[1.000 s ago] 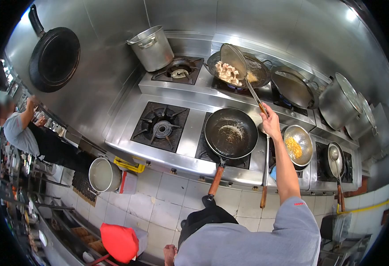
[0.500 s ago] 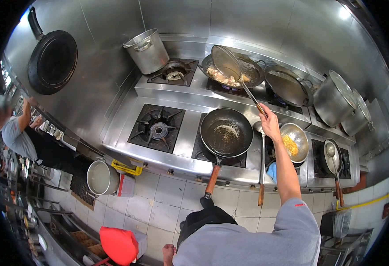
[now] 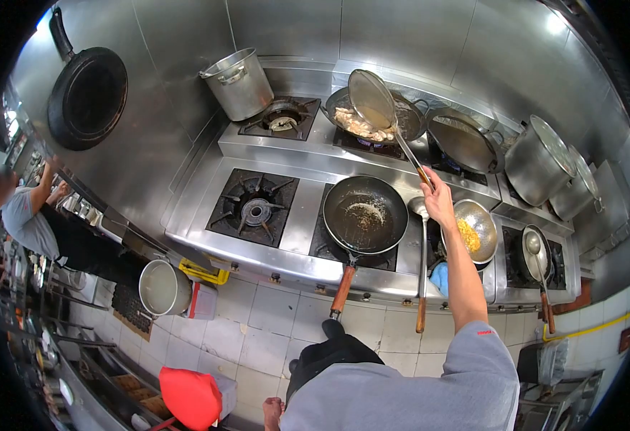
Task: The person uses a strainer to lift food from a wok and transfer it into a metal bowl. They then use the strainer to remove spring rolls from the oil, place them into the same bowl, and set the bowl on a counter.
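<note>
My right hand (image 3: 437, 200) is closed around the handle of a mesh strainer (image 3: 371, 99). The strainer's round head is tilted over a dark wok (image 3: 414, 123) on the back burner, partly covering it. Pale cooked pieces (image 3: 354, 123), perhaps meat, lie in the wok beside and below the mesh. In front sits a black frying pan (image 3: 358, 233) with a little browned residue and a wooden handle. Low in the view, my left hand (image 3: 273, 411) hangs beside my body with fingers curled; nothing shows in it.
A ladle (image 3: 425, 244) lies right of the frying pan, near a metal bowl (image 3: 488, 218) holding yellow food. Another dark wok (image 3: 465, 144) and tall pots (image 3: 541, 161) stand at back right. A stockpot (image 3: 239, 87) stands at back left. Another person (image 3: 31, 215) works at far left.
The strainer's head has risen slightly and shifted a little right, showing more of the pale pieces. My right hand still grips its handle. My left hand has barely moved.
</note>
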A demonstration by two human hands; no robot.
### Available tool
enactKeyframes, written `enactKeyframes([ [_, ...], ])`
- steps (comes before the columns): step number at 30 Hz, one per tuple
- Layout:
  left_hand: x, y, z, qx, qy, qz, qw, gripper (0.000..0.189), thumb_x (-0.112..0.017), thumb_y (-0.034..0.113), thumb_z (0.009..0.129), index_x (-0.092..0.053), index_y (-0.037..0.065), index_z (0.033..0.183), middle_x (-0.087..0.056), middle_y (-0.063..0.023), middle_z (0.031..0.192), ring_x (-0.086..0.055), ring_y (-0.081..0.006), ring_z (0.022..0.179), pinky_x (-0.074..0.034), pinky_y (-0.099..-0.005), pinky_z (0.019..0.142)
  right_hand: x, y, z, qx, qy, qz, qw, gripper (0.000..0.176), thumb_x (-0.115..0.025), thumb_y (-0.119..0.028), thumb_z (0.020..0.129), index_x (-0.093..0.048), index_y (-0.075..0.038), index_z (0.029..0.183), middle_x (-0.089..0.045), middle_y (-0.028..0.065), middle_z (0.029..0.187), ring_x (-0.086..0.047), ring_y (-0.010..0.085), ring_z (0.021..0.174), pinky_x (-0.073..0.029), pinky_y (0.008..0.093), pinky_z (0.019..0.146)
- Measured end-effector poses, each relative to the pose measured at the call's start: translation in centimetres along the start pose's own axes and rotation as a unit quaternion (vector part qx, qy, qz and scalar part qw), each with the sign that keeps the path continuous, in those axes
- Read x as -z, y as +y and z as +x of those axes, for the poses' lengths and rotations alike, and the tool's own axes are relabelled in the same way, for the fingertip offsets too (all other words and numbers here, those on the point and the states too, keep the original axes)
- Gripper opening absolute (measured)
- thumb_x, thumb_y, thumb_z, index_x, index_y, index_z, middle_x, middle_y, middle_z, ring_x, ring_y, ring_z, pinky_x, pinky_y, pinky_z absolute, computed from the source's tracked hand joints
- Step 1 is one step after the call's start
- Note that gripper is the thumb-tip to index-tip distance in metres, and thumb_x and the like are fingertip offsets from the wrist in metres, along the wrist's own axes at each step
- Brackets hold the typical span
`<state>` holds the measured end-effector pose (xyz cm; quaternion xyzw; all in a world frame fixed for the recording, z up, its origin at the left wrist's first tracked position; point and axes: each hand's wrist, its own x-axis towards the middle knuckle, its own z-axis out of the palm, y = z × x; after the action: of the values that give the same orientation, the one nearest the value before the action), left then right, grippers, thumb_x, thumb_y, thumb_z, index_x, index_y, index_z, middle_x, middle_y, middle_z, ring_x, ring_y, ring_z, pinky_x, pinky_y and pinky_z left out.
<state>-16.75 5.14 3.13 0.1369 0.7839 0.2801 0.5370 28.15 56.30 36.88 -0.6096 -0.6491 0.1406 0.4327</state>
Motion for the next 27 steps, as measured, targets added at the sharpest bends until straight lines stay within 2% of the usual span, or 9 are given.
enactKeyframes([
  [6,-0.4,0.4,-0.1,0.010,0.002,0.008,1.000,0.009,-0.050,0.010,0.082,-0.050,0.001,0.084,-0.055,-0.0065,0.062,-0.052,-0.0121,0.048,-0.042,-0.0249,0.038,0.4,1.4,0.6,0.023,-0.024,-0.024,0.999,0.038,-0.051,-0.003,0.079,-0.047,-0.004,0.116,-0.059,0.0153,0.102,-0.057,0.0217,0.094,-0.041,0.0279,0.079],
  [8,-0.6,0.6,-0.1,0.007,-0.003,-0.004,1.000,0.010,-0.050,0.010,0.082,-0.050,0.001,0.085,-0.055,-0.0067,0.062,-0.053,-0.0124,0.048,-0.042,-0.0248,0.039,0.1,2.2,1.1,0.078,0.029,-0.033,0.996,0.037,-0.050,-0.002,0.078,-0.048,-0.004,0.116,-0.059,0.0164,0.101,-0.058,0.0228,0.092,-0.042,0.0283,0.078],
  [9,-0.6,0.6,-0.1,0.007,-0.003,-0.004,1.000,0.010,-0.050,0.010,0.082,-0.050,0.001,0.085,-0.055,-0.0067,0.062,-0.053,-0.0124,0.048,-0.042,-0.0248,0.039,0.3,1.9,1.3,0.077,0.029,-0.033,0.996,0.037,-0.050,-0.002,0.078,-0.048,-0.004,0.116,-0.059,0.0164,0.101,-0.058,0.0228,0.092,-0.042,0.0283,0.078],
  [11,-0.5,0.8,-0.1,0.001,-0.007,-0.001,1.000,0.010,-0.050,0.010,0.081,-0.050,0.000,0.086,-0.055,-0.0068,0.062,-0.053,-0.0125,0.049,-0.043,-0.0247,0.039,0.5,1.2,1.7,0.046,0.035,-0.046,0.997,0.037,-0.048,-0.002,0.077,-0.048,-0.004,0.114,-0.056,0.0197,0.104,-0.053,0.0330,0.098,-0.041,0.0342,0.082],
  [12,-0.6,0.7,0.1,0.001,-0.007,-0.001,1.000,0.010,-0.050,0.010,0.081,-0.050,0.000,0.086,-0.055,-0.0068,0.062,-0.053,-0.0125,0.049,-0.043,-0.0247,0.039,0.6,1.3,2.1,0.024,0.030,-0.045,0.998,0.036,-0.048,-0.002,0.077,-0.048,-0.003,0.114,-0.056,0.0201,0.105,-0.053,0.0328,0.099,-0.041,0.0342,0.082],
  [19,-0.7,0.5,0.5,0.017,0.002,-0.001,1.000,0.009,-0.050,0.009,0.081,-0.051,0.001,0.086,-0.056,-0.0072,0.063,-0.054,-0.0133,0.050,-0.045,-0.0261,0.040,0.1,2.2,3.5,0.042,0.016,-0.040,0.998,0.035,-0.048,-0.003,0.078,-0.048,-0.002,0.113,-0.056,0.0209,0.103,-0.053,0.0332,0.099,-0.041,0.0346,0.083],
  [22,-0.8,0.3,0.8,0.025,0.005,-0.010,1.000,0.009,-0.050,0.008,0.081,-0.051,0.001,0.086,-0.056,-0.0079,0.064,-0.054,-0.0135,0.050,-0.045,-0.0263,0.040,-0.5,2.4,3.8,0.017,-0.006,-0.023,1.000,0.036,-0.049,-0.004,0.078,-0.048,-0.003,0.113,-0.056,0.0206,0.103,-0.052,0.0335,0.099,-0.040,0.0349,0.083],
  [25,-0.8,-0.4,1.4,0.035,0.006,-0.035,0.999,0.009,-0.050,0.008,0.080,-0.051,0.000,0.086,-0.056,-0.0084,0.064,-0.055,-0.0135,0.050,-0.045,-0.0258,0.039,-1.0,1.8,3.8,0.016,-0.006,-0.068,0.998,0.037,-0.048,-0.006,0.077,-0.048,-0.006,0.114,-0.056,0.0196,0.102,-0.053,0.0346,0.097,-0.041,0.0377,0.082],
  [27,-0.6,-1.2,1.8,0.037,0.003,-0.057,0.998,0.009,-0.050,0.008,0.080,-0.051,0.000,0.086,-0.056,-0.0085,0.064,-0.055,-0.0136,0.050,-0.045,-0.0254,0.039,-0.9,0.9,3.7,0.025,0.004,-0.174,0.984,0.039,-0.047,-0.006,0.076,-0.048,-0.009,0.114,-0.057,0.0186,0.100,-0.053,0.0352,0.094,-0.042,0.0414,0.079],
])
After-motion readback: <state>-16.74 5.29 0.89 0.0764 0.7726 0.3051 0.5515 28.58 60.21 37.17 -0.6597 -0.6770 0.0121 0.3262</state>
